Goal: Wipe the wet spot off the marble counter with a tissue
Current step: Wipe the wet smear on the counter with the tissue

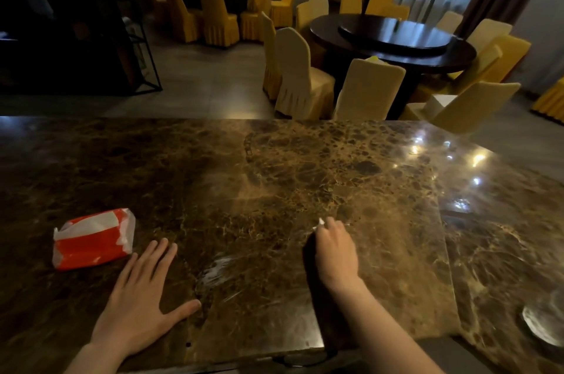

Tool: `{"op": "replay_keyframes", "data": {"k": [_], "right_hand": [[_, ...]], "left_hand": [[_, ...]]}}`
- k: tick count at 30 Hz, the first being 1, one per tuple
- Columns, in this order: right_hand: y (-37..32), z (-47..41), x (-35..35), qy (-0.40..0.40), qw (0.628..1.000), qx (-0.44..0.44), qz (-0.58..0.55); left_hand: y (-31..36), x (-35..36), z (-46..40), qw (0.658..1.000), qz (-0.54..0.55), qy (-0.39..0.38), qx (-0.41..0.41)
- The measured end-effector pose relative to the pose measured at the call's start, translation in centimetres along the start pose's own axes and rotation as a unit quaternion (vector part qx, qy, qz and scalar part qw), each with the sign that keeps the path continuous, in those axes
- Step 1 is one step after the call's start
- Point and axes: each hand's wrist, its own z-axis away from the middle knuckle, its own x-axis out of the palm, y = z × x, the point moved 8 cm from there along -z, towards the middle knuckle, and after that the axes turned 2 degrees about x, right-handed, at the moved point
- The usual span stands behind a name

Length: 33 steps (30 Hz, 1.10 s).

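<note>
The brown marble counter (274, 166) fills the lower half of the view. A shiny wet smear (222, 270) lies on it between my hands. My right hand (335, 251) is closed around a white tissue (321, 222); only a small corner of the tissue shows past the fingers, just right of and beyond the smear. My left hand (143, 297) lies flat on the counter with its fingers spread, holding nothing. A red and white tissue pack (93, 239) rests on the counter to the left of that hand.
A seam and step run along the counter's right side (442, 221). A glass item (543, 325) sits at the far right edge. Beyond the counter stand round dark tables (393, 41) with yellow-covered chairs (305, 80) and a dark shelf (76, 38) at left.
</note>
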Motion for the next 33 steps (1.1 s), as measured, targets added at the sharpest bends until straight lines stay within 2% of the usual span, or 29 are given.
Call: {"op": "replay_keyframes", "data": {"k": [4, 7, 11, 14, 21, 24, 25, 29, 31, 33], "right_hand": [[-6.3, 1.7, 1.9, -0.026, 0.994, -0.097, -0.033], [-6.1, 1.6, 1.9, -0.044, 0.990, -0.129, -0.042], [3.2, -0.7, -0.8, 0.008, 0.999, 0.050, -0.017], [4.0, -0.6, -0.7, 0.013, 0.996, 0.084, 0.027], [-8.7, 3.0, 2.7, -0.025, 0.998, -0.036, -0.052], [-9.3, 3.1, 2.6, -0.019, 0.995, -0.086, -0.050], [-7.4, 2.6, 2.1, -0.008, 0.997, -0.060, -0.053], [3.0, 0.6, -1.2, 0.051, 0.984, 0.168, -0.012], [2.1, 0.3, -1.0, 0.042, 0.985, 0.168, 0.001], [-1.9, 0.4, 0.5, 0.021, 0.994, 0.109, 0.000]], "left_hand": [[0.1, -0.1, 0.0, 1.000, -0.005, -0.004, -0.003], [0.0, -0.1, 0.1, 1.000, 0.007, -0.002, -0.002], [-0.1, 0.1, -0.1, 1.000, 0.006, -0.002, -0.002], [-0.2, 0.3, -0.1, 1.000, -0.003, -0.001, 0.002], [-0.5, 0.6, -0.4, 1.000, -0.017, -0.002, 0.009], [-0.4, 0.7, -0.6, 1.000, -0.025, -0.001, 0.013], [-0.4, 0.8, -0.6, 0.999, -0.030, -0.002, 0.014], [-0.3, 0.9, -0.4, 1.000, -0.025, 0.005, 0.017], [-0.4, 0.9, -0.4, 1.000, -0.017, 0.009, 0.018], [-0.4, 0.8, -0.5, 1.000, -0.012, 0.014, 0.015]]}}
